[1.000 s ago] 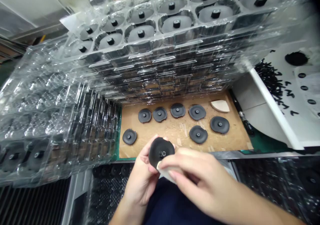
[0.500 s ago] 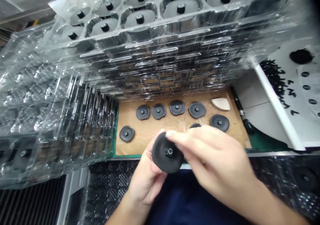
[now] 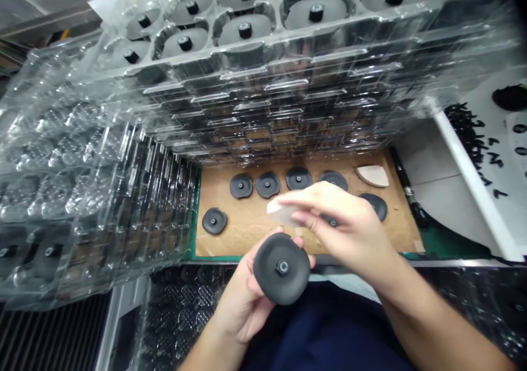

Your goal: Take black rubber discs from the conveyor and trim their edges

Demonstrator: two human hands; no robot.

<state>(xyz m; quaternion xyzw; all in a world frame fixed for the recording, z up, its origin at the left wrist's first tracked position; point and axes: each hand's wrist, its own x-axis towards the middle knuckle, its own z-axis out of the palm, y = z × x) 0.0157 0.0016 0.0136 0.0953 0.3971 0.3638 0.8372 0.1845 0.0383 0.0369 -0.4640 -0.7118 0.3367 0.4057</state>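
Note:
A black dished disc (image 3: pixel 267 280) with a short hollow post at its centre is gripped by my left hand (image 3: pixel 245 302), its dished face toward me. Just above and to the right, my right hand (image 3: pixel 349 212) pinches a flat off-white pad (image 3: pixel 284 213) between thumb and fingers. The pad is apart from the disc. Several similar black discs, such as the one at the left (image 3: pixel 214 221), lie on a brown paper sheet (image 3: pixel 242 231). My right hand partly covers some of the discs on the right.
Stacked clear plastic trays (image 3: pixel 263 58) holding discs rise behind the paper, and more clear trays (image 3: pixel 102 195) stand at the left. Another off-white pad (image 3: pixel 374 175) and a black pen-like tool (image 3: pixel 405 187) lie at the right. Small black parts (image 3: pixel 467 132) sit beyond a white panel (image 3: pixel 473 179).
My right hand has moved off the disc's rim, up and away, and the off-white pad now shows in it. The disc stays in my left hand, slightly lower. The view has shifted a little.

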